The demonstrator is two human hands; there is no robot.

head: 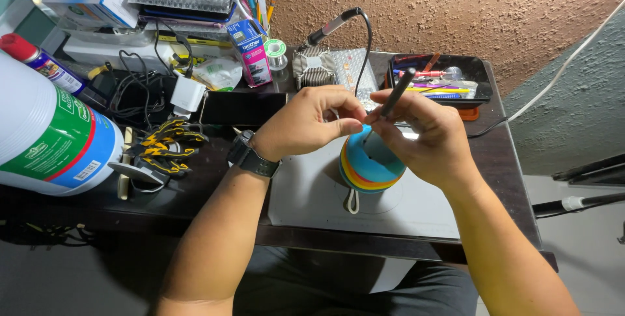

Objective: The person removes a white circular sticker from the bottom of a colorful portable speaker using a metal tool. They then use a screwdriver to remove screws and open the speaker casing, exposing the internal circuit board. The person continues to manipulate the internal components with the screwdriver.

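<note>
A round blue object with rainbow stripes [368,166] and a white cord loop rests on a grey mat [312,192]. My right hand [426,137] holds a thin dark screwdriver [396,94] like a pen, its tip pointing down into a hole in the top of the ball. My left hand [306,120], with a black watch on its wrist, pinches at the tool's lower shaft just above the ball. Both hands meet over the ball and hide its top edge.
A big white tub with a green label [45,133] lies at the left. Yellow-black cutters [163,146], cables, a white charger, a dark phone [241,107], boxes, a heat sink [312,68], a soldering iron and a black tray of pens [443,81] crowd the dark desk's back.
</note>
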